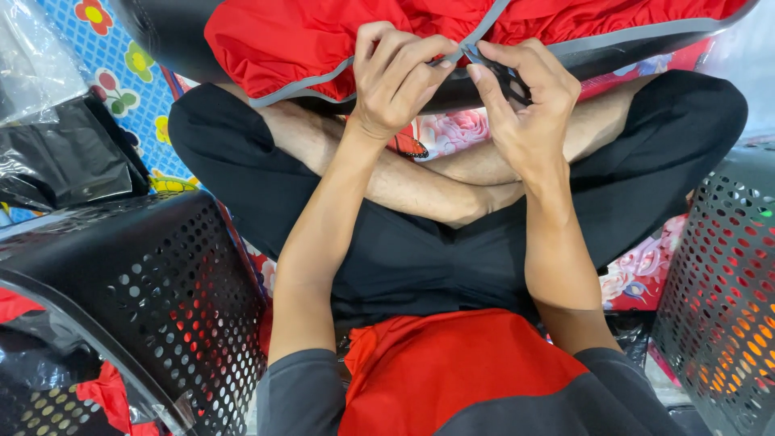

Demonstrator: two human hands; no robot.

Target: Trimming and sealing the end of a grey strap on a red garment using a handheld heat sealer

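Red cloth (323, 40) with a grey edge strip (613, 39) lies across the top of the frame, draped over something dark and curved, just past the person's crossed legs. It looks soft, thin and light, the kind of stuff that bends and bunches up, so it should be easy to lift but floppy. The grey strip looks a bit firmer than the rest, so that edge is probably the best place to hold it.

Both hands meet at the top middle of the frame, right on that grey edge. The left hand (395, 77) is curled over, with its fingertips pinching the strip from above. The right hand (525, 97) stands more upright, thumb and fingers closed on a small dark piece (504, 77) where the strip comes together. What that piece is, I cannot tell. Both hands are gripping, not loose.

The forearms reach straight up the frame from the person's chest, with elbows bent and close to the body.

A black basket with holes (153, 299) sits at the lower left, with more red cloth inside. Another basket with holes (726, 291) is at the right edge. A flowery mat (121, 81) shows at the upper left.
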